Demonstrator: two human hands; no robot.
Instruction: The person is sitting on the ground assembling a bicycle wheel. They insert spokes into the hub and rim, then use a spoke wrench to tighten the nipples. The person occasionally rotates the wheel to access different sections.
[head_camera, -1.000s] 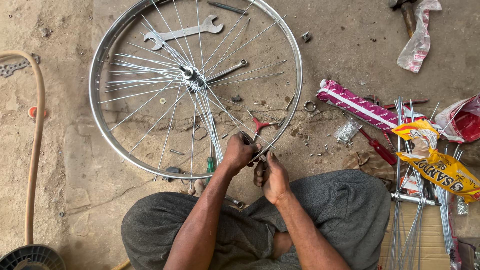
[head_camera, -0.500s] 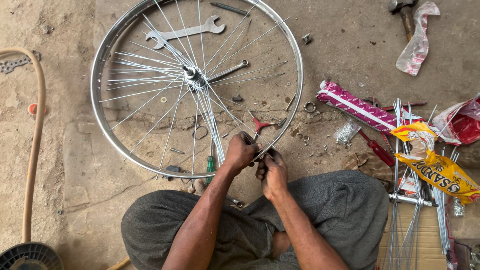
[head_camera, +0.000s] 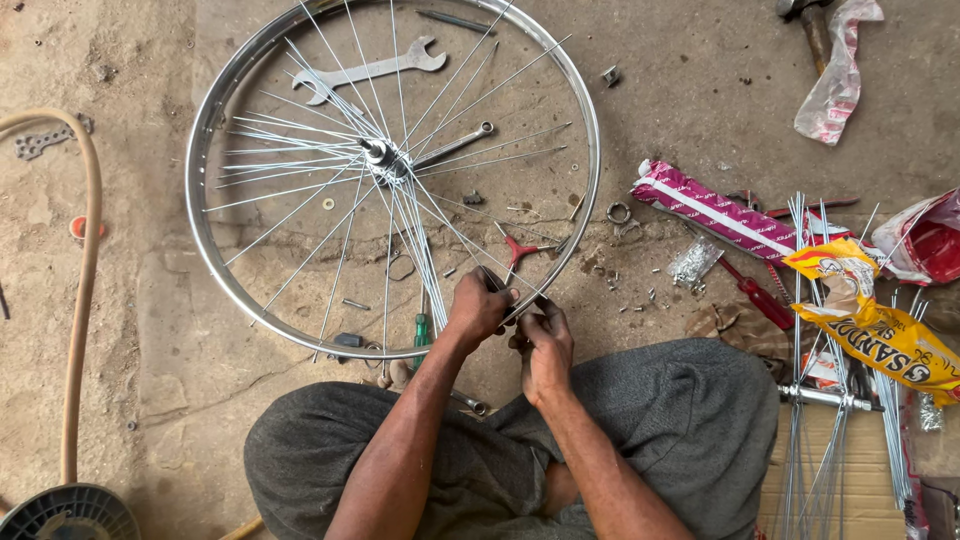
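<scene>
Down low, left hand (head_camera: 478, 308) and right hand (head_camera: 541, 345) pinching wheel rim (head_camera: 592, 170), fingertips hidden.

Person, seated: grey trousers (head_camera: 680, 430) of soft, creased cloth cover both legs, nearest the wheel rim's lower edge. Forearms bare, no sleeves in view. Left hand (head_camera: 476, 308) and right hand (head_camera: 545, 345) bare: no gloves, rings, watch or wristband visible.
</scene>
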